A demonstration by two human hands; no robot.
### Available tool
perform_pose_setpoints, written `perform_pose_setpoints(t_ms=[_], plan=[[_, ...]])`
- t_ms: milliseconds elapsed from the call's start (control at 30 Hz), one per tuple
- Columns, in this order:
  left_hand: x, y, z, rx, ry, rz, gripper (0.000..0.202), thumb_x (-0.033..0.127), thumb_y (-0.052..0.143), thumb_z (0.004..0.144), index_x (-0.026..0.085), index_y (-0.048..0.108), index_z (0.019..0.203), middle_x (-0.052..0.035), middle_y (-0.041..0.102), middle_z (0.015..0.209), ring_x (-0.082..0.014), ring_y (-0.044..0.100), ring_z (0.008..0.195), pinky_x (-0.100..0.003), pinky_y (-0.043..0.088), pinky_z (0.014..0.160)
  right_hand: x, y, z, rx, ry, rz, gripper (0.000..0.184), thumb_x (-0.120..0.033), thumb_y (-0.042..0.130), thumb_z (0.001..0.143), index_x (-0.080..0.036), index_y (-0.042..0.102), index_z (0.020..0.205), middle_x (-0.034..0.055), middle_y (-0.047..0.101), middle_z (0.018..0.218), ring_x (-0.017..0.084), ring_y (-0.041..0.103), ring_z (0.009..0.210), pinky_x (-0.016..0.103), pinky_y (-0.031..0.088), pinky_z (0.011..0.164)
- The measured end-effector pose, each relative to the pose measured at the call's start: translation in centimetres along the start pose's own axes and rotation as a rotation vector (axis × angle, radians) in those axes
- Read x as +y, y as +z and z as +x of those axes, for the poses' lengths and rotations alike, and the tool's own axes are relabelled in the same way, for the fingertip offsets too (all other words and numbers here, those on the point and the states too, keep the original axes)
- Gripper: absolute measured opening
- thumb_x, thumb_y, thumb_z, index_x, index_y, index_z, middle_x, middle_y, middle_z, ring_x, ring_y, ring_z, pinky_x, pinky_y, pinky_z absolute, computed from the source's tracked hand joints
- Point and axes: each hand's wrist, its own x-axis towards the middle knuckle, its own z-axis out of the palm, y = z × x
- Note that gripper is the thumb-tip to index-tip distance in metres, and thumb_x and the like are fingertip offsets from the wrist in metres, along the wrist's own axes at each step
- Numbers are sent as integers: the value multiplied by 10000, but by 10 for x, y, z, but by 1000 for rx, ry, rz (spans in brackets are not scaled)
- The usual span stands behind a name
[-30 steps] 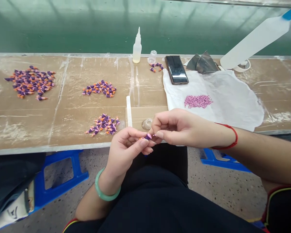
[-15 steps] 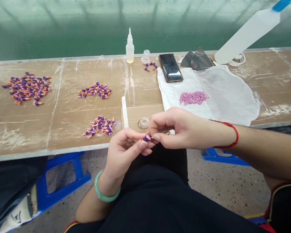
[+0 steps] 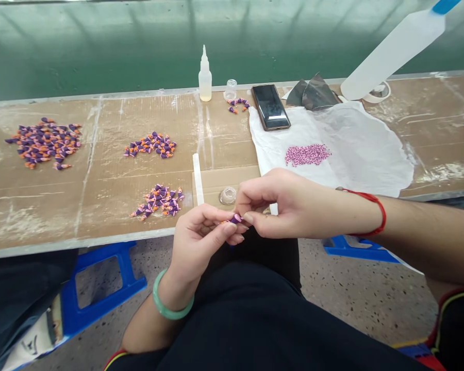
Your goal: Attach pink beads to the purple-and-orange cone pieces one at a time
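Observation:
Between the thumb and fingers of my left hand (image 3: 203, 232) is a small purple, pink and orange clay figurine (image 3: 235, 219), its pink end turned to the right. My right hand (image 3: 274, 206) is pinched closed right at that pink end. Whatever sits between its fingertips is too small to make out. Just behind the hands, a small clear round dish (image 3: 228, 195) rests on a cardboard piece (image 3: 212, 180) beside a white strip (image 3: 198, 178). Similar figurines lie in a near pile (image 3: 160, 201), a middle pile (image 3: 150, 145) and a large left pile (image 3: 46, 142).
A white cloth (image 3: 367, 144) carries many tiny pink pieces (image 3: 307, 154) and a phone (image 3: 270, 107). Along the back stand a dropper bottle (image 3: 204, 80), a clear cap (image 3: 230, 90), dark sheets (image 3: 319, 94), a tape roll (image 3: 379, 93) and a large white bottle (image 3: 394, 56). Blue stools (image 3: 100, 288) flank me.
Both hands keep nearly the same pose around the figurine, with the right fingertips still at its pink end. The view has shifted slightly.

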Motion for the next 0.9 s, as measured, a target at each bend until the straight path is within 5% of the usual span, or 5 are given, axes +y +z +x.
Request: perform_pose_setpoints(t_ms=[900], plan=[[-3,2,-1,55,7,10,86,243,866,774,233,792,816,13,802,707,-98,743,568,-135,616,571,6,14,-3,163,-134,-169,102,-144,528,834,-175,561,742,-26,644,628,63,534,529,176,381,486]])
